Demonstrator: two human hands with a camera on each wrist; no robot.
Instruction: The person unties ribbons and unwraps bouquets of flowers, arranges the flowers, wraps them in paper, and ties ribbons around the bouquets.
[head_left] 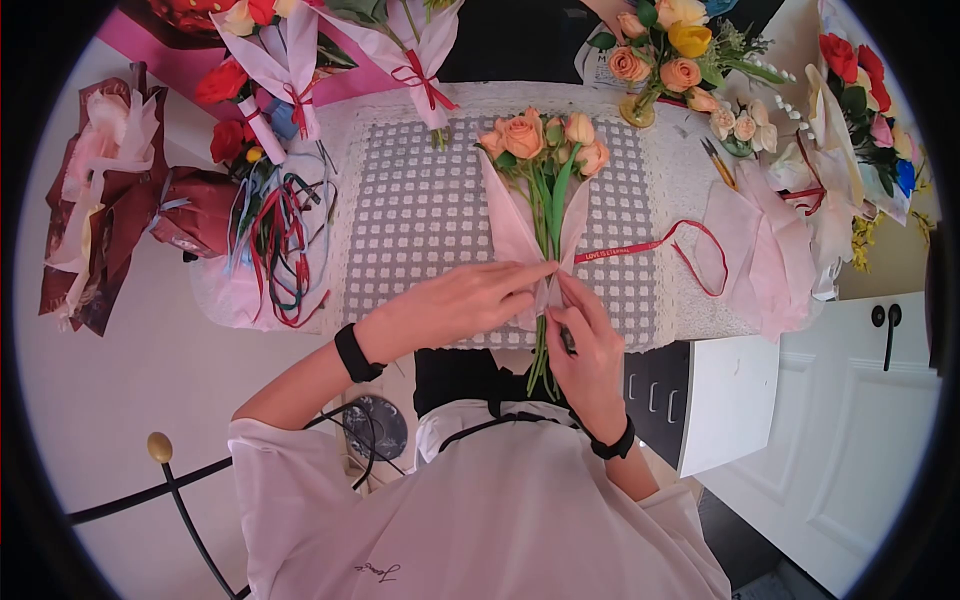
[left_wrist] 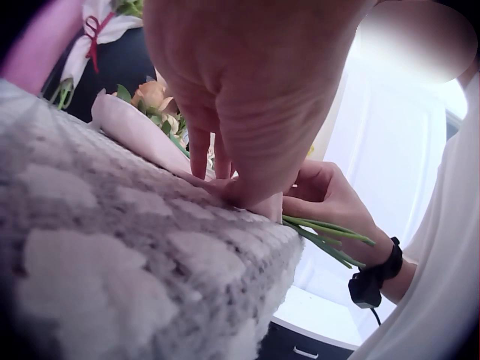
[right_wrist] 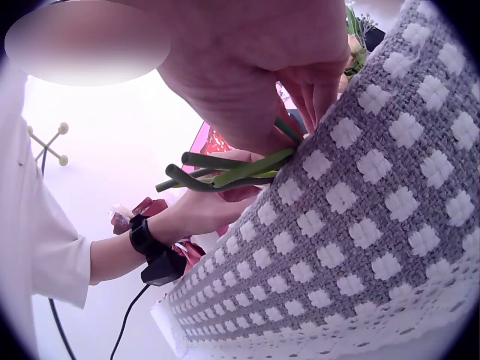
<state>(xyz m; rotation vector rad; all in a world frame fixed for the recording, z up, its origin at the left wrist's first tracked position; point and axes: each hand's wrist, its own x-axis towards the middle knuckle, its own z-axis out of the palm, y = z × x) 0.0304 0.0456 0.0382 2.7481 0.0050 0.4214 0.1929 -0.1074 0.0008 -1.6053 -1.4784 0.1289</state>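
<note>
A bouquet of peach roses (head_left: 525, 135) with green stems (head_left: 540, 360) lies on the cloth, pink wrapping paper (head_left: 512, 215) on both sides of it. From the left, my left hand (head_left: 450, 308) reaches across the paper, index finger extended over the stems, its fingers and thumb holding the gathered paper. My right hand (head_left: 588, 360) grips the bouquet's lower part from the right. In the right wrist view, cut stems (right_wrist: 217, 169) stick out below my right hand (right_wrist: 247, 67). A red printed ribbon (head_left: 620, 250) runs rightward from the bouquet.
Wrapped bouquets (head_left: 425, 70) lie at the back left, above tangled ribbons (head_left: 275, 235). Peach and yellow flowers (head_left: 680, 72) stand in a gold-based vase at the back right. A pencil-like tool (head_left: 718, 163) and folded pink paper (head_left: 765, 240) lie right; drawers (head_left: 655, 395) are below.
</note>
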